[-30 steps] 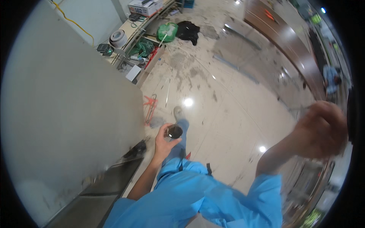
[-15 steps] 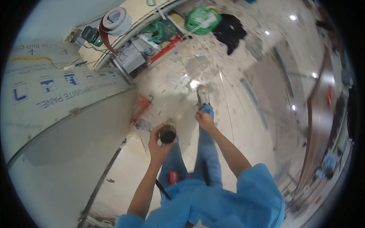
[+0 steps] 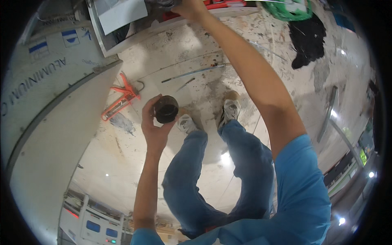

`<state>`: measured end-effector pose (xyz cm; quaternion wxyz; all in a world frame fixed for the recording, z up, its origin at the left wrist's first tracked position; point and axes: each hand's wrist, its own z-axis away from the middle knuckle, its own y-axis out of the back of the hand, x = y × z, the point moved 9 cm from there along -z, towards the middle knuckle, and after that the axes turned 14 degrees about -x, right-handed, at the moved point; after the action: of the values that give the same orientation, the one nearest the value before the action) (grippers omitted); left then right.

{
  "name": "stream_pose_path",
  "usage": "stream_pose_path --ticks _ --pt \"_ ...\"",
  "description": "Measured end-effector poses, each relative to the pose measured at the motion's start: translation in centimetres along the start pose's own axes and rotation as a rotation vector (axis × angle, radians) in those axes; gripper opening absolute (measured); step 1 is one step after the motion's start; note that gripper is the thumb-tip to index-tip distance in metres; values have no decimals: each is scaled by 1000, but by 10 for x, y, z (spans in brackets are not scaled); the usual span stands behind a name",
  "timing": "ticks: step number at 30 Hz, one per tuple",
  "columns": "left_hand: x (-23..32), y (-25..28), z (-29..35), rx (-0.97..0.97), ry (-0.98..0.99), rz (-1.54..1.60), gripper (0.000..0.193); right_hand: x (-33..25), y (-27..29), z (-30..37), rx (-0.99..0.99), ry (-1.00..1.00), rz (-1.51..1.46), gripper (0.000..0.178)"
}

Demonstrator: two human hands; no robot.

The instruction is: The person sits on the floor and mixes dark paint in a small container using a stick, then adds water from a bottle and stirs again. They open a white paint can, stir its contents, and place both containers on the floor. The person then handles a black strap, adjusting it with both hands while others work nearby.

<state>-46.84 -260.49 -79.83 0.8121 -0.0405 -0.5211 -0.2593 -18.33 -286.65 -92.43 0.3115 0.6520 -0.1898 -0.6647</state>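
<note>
My left hand (image 3: 153,130) is wrapped round a dark, round cup (image 3: 166,109), held over the floor in front of my legs. The cup's mouth faces up and its inside looks black. My right arm stretches far forward, and my right hand (image 3: 191,9) is at the top edge of the view, over the low shelf. Beside its fingers is a clear, shiny object (image 3: 165,3), cut off by the edge; whether the hand grips it I cannot make out. An orange caulking gun (image 3: 122,98) lies on the floor left of the cup.
A printed panel (image 3: 36,81) forms a bench with an upright side at left. The shelf holds a white box (image 3: 122,15) and a red item (image 3: 224,4). At upper right lie a green bag (image 3: 288,12) and black cloth (image 3: 308,41). Thin strips (image 3: 192,73) lie ahead of my shoes.
My right hand has moved from beside my knee forward to the shelf. I have stepped nearer the shelf, and my feet now stand side by side. The cup stays in my left hand.
</note>
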Motion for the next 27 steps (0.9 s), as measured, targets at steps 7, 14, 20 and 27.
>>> stream_pose_path --ticks 7,14,20,27 --pt "-73 6 -54 68 -79 80 82 52 -57 -67 -265 -108 -403 57" --pt "-23 -9 -135 -7 -292 -64 79 -19 53 -17 30 237 -419 75" --pt "41 -25 -161 12 -454 -118 74 -76 169 136 259 411 -350 87" --pt "56 -46 -159 -66 -544 -182 75 -107 184 243 32 240 202 79"
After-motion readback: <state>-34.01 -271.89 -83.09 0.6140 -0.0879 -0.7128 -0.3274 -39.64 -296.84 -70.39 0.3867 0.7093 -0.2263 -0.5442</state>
